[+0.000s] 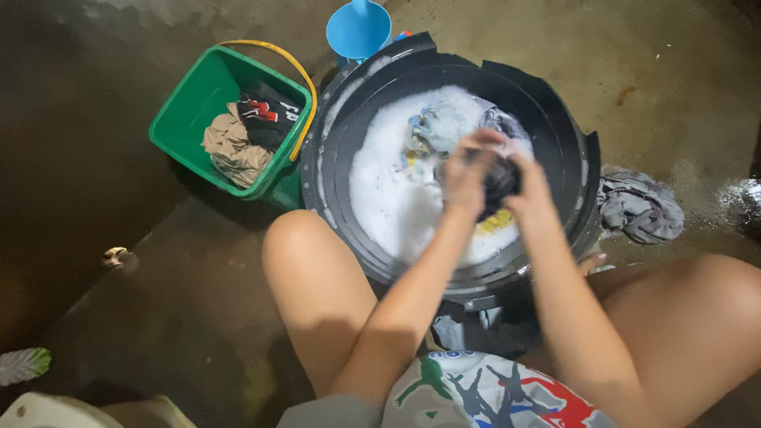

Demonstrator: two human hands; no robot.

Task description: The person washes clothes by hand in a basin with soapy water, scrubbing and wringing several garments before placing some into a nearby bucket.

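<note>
A black round tub (341, 135) full of white soap foam (388, 182) stands on the wet floor between my knees. Several wet clothes (440, 127) lie in the foam at the far side. My left hand (468, 170) and my right hand (527, 186) are held together over the tub's middle, both closed on a dark wet garment (499, 182) pressed between them. A yellow patch of cloth (495, 223) shows in the foam just below my hands.
A green square bucket (186, 111) with a yellow handle stands left of the tub, holding a tan cloth (230, 147) and a black garment (265, 115). A blue scoop (358, 30) lies behind the tub. A grey wet cloth (640, 208) lies on the floor at the right.
</note>
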